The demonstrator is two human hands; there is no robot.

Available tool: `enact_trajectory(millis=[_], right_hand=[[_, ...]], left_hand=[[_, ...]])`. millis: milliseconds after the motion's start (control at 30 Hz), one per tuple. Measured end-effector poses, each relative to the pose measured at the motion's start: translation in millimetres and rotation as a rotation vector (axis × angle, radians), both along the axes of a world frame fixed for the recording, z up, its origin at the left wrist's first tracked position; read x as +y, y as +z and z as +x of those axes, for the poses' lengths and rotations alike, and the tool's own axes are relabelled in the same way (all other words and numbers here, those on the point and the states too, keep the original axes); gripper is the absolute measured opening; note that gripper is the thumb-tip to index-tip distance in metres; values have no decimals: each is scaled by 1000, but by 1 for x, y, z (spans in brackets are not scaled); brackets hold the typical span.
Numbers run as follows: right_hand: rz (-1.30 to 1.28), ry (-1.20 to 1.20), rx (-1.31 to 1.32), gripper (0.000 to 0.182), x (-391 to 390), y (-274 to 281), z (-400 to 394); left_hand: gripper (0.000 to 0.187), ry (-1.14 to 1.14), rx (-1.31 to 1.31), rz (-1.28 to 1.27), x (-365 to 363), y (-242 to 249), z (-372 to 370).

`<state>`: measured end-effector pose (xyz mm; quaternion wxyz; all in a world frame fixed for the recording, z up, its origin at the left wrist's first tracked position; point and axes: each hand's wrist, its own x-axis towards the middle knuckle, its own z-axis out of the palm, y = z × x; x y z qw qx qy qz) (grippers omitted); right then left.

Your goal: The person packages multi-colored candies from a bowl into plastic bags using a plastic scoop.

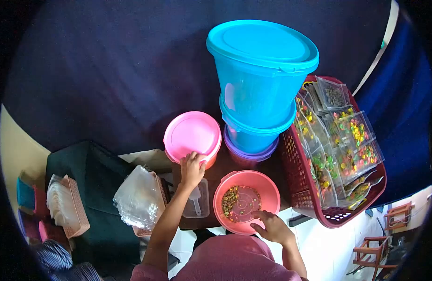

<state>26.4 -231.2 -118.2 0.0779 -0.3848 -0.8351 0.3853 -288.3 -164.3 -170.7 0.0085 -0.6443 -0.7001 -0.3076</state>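
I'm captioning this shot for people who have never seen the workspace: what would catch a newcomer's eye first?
First the tall stack of bright blue lidded plastic tubs at top centre, on a purple tub. Right of it, a dark red plastic basket packed with clear bags of multicoloured candies. Below, the left hand touches a round pink lidded container, and the right hand rests on a pink plastic bowl holding a few pieces.

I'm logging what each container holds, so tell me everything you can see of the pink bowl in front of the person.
The round pink plastic bowl sits upright and uncovered on the dark work surface, below the stacked blue lidded tubs and beside the dark red basket of packets. It has a thick rolled rim with a small tab at its upper left. It is mostly empty: small greenish and brown pieces lie along its left side, the bare bottom showing. The right hand rests on its near rim, fingertips reaching inside.
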Motion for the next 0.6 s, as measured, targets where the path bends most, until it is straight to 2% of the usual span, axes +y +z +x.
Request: enact_trajectory(millis=[133, 200, 233, 333, 433, 500, 567, 600], right_hand=[[-20, 63, -29, 39, 16, 3, 9], [133, 75, -35, 33, 20, 5, 11], [127, 79, -88, 34, 22, 5, 13], [111, 121, -15, 34, 30, 10, 15], [159, 97, -68, 33, 40, 11, 18], [76, 29, -60, 32, 45, 21, 19], [110, -186, 229, 31, 55, 12, 25], [-63, -294, 340, 29, 57, 18, 24]], left_hand=[[17, 62, 64, 31, -4, 12, 11], [16, 79, 18, 144, -15, 36, 23], [16, 69, 21, 136, -23, 46, 29], [16, 31, -46, 122, -59, 79, 51], [18, -25, 4, 57, -105, 89, 74], [19, -68, 18, 8, -136, 78, 89], [21, -134, 137, -31, -166, 66, 105], [23, -191, 172, -92, -179, 65, 111]])
